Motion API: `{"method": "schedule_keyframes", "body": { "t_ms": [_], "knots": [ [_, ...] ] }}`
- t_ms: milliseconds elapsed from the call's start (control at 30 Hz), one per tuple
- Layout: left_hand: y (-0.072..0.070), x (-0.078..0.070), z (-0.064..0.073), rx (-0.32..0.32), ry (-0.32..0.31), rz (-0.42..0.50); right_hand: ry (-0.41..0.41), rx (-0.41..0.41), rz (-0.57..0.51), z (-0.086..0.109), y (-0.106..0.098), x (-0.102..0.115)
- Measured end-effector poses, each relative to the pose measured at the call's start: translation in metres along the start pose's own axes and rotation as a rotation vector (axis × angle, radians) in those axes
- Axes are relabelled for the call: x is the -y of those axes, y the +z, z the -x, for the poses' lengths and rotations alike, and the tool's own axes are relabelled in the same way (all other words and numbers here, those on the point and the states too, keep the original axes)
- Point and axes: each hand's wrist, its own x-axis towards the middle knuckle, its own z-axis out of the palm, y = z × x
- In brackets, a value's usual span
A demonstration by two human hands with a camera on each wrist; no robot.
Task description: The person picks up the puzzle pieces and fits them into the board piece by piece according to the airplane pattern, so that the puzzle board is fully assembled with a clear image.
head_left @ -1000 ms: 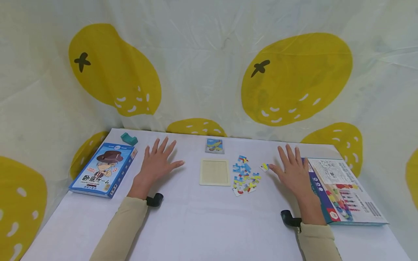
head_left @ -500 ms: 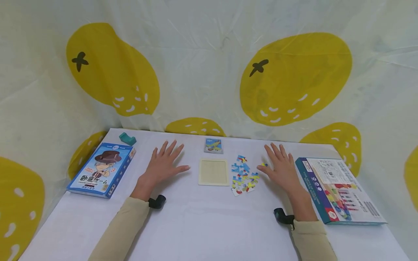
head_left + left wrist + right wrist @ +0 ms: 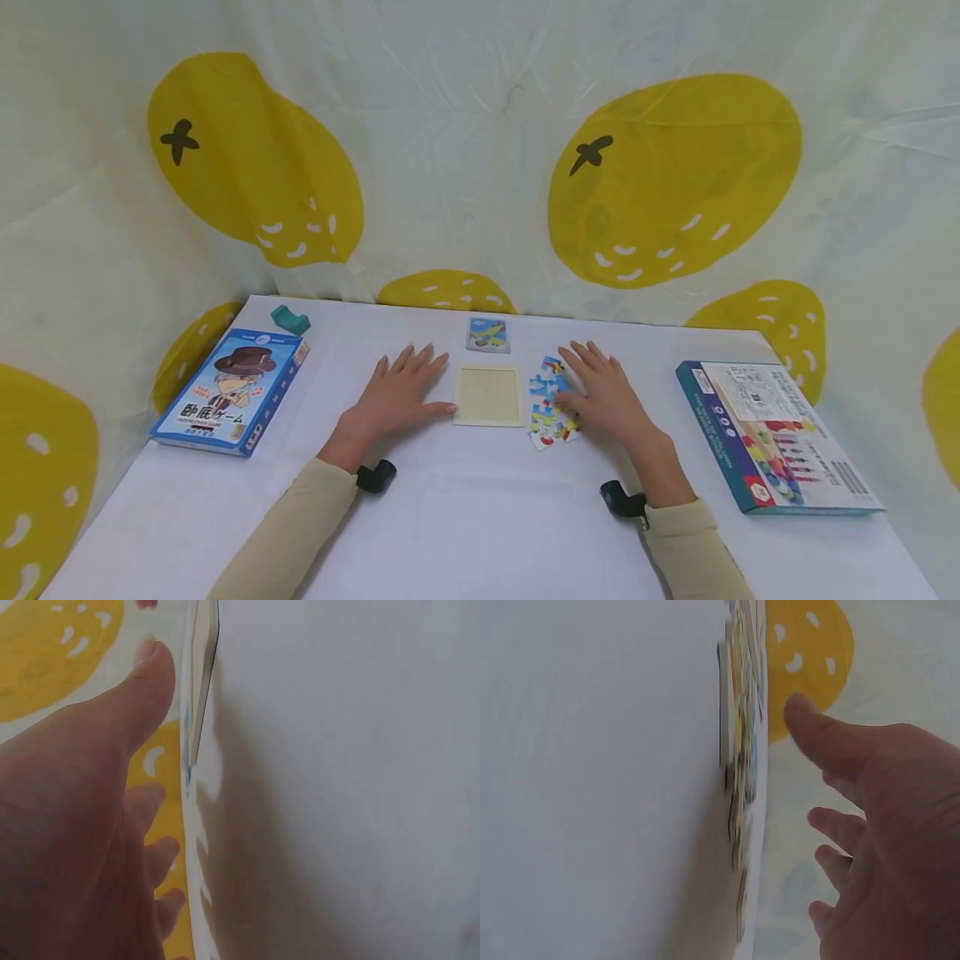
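Note:
My left hand (image 3: 397,398) is spread above the table just left of a shallow wooden puzzle tray (image 3: 487,397), its thumb tip at the tray's left edge in the head view. Nothing is in its fingers. My right hand (image 3: 609,404), also with loosely extended fingers and holding nothing, hovers over the right side of a cluster of colourful jigsaw pieces (image 3: 546,427). It hides some of them. In the right wrist view a gap shows between the thumb (image 3: 825,739) and the pieces (image 3: 739,742). Behind the tray lies a small picture card (image 3: 488,334) with a yellow plane.
A blue game box (image 3: 232,392) lies at the left, with a teal block (image 3: 290,320) behind it. Another box (image 3: 780,437) with a purple and teal side lies at the right. A lemon-patterned curtain (image 3: 457,167) hangs behind the white table (image 3: 487,525).
Both hands have moved inward: the left hand rightward to the tray, the right hand leftward from beside the right box to over the jigsaw pieces. The tray and card stay put.

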Motion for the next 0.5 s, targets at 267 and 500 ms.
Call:
{"method": "schedule_keyframes", "body": {
  "t_ms": [267,500],
  "knots": [
    [0.003,-0.013,0.002,0.083,0.043,0.025,-0.067,0.005,-0.083,-0.003,0.007,0.024],
    [0.007,-0.015,0.000,0.092,0.060,-0.003,-0.045,0.054,-0.068,-0.013,0.014,0.035]
  ]
}}
